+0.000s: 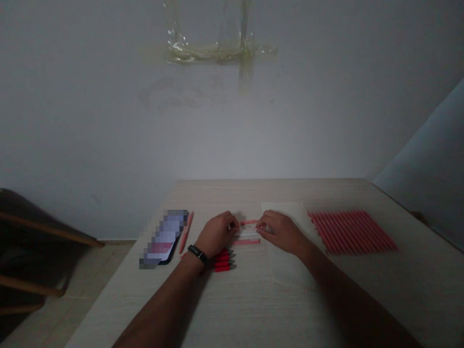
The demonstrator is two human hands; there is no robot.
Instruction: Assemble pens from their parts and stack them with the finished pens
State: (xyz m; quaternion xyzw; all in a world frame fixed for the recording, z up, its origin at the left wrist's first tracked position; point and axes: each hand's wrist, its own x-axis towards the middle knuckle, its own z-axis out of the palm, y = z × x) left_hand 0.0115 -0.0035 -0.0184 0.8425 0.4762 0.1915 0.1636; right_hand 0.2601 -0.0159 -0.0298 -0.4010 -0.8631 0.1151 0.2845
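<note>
as the pink pen tube is held across between the two hands, low over the table and about at its middle, it looks level and points from left to right. the left hand pinches its left end and the right hand pinches its right end. on both hands the fingers are curled and pressed close together around the ends, but the picture is dim, so i cannot tell which fingertips exactly make the pinch.

in my judgement the hold goes well when it is light and close to the ends, with the wrists resting on the table, so the tube does not bend or slip.

just on the near side of it lie a thin pale piece, too dim to name, and a second pink tube; the forearms should not sweep them. a small heap of red parts with dark tips lies near the left wrist, which wears a black wristband.

further right a sheet of paper lies under the right hand, and beside it a tidy row of pink tubes. to the left lie one single pink pen and, just beside it, a phone.
</note>
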